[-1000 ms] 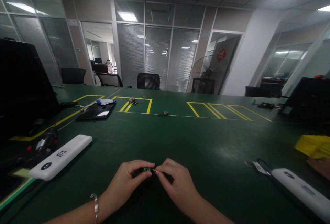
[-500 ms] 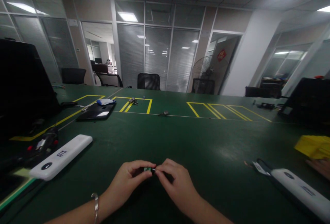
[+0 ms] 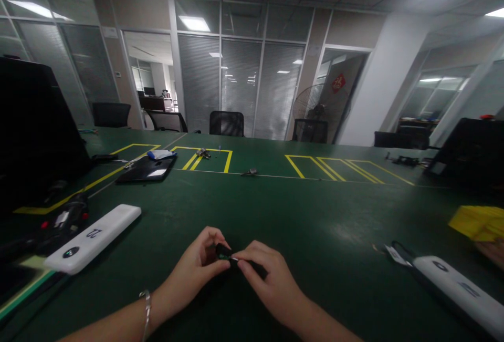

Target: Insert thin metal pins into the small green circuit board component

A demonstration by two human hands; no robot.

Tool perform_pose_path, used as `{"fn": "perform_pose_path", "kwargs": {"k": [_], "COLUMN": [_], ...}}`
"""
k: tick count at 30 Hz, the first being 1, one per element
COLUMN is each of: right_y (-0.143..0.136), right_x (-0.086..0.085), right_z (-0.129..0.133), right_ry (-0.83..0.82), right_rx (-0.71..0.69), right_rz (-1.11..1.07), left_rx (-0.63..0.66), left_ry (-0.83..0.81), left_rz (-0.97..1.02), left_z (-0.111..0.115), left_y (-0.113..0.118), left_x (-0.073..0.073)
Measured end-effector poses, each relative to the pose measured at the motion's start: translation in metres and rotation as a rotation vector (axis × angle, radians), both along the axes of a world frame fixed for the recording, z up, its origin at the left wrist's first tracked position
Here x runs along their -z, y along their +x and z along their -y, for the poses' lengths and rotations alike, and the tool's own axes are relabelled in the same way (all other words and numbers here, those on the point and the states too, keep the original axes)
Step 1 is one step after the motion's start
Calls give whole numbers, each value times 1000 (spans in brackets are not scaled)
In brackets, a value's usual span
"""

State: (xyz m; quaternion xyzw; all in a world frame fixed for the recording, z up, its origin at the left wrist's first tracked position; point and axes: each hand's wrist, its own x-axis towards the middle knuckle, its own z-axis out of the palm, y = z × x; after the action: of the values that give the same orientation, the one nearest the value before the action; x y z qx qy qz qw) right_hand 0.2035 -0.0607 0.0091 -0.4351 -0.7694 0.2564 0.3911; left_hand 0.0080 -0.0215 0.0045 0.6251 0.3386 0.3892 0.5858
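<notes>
My left hand (image 3: 199, 260) pinches a small dark block with some green on it (image 3: 223, 250) between thumb and fingers, just above the green table. The block's exact kind is too small to make out. My right hand (image 3: 268, 279) is closed on a thin, light metal pin-like piece (image 3: 234, 259), most of it hidden by the fingertips. Its visible end points at the block's right side and seems to touch it. Both hands are close together, fingertips nearly meeting.
White numbered devices lie left (image 3: 94, 239) and right (image 3: 459, 284). Beside the left one is a black tool with red buttons (image 3: 66, 226). Farther off are a dark tablet (image 3: 147, 168) and small metal parts (image 3: 251, 172). Another person's hand (image 3: 490, 252) is near a yellow object (image 3: 478, 223).
My left fingers have lifted and spread, and the block has turned, showing more of its dark side. My right hand has barely moved.
</notes>
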Motion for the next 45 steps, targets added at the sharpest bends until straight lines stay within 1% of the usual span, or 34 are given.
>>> {"fn": "perform_pose_path", "kwargs": {"k": [3, 5, 7, 12, 15, 17, 24, 32, 40, 45], "right_y": [-1, 0, 0, 3, 4, 4, 2, 3, 1, 0], "right_x": [-1, -1, -1, 2, 4, 4, 2, 5, 6, 4], "right_z": [1, 0, 0, -4, -6, -6, -2, -3, -2, -2], "right_ry": [1, 1, 7, 14, 16, 20, 16, -7, -1, -10], "right_rx": [-25, -30, -6, 119, 142, 143, 122, 105, 89, 75], "right_rz": [15, 39, 55, 84, 117, 137, 235, 190, 140, 114], "left_rx": [-24, -38, -44, -23, -46, -52, -34, -1, -34, -12], "left_ry": [-39, -14, 55, 272, 376, 412, 402, 277, 207, 150], "left_rz": [30, 12, -57, -286, -324, -332, -367, -298, -218, -169], "left_z": [1, 2, 4, 7, 7, 7, 6, 2, 5, 4], "left_y": [1, 0, 0, -4, -5, -4, -3, -6, -4, -3], "left_x": [-1, -3, -4, -6, -7, -7, -3, 1, 1, 4]}}
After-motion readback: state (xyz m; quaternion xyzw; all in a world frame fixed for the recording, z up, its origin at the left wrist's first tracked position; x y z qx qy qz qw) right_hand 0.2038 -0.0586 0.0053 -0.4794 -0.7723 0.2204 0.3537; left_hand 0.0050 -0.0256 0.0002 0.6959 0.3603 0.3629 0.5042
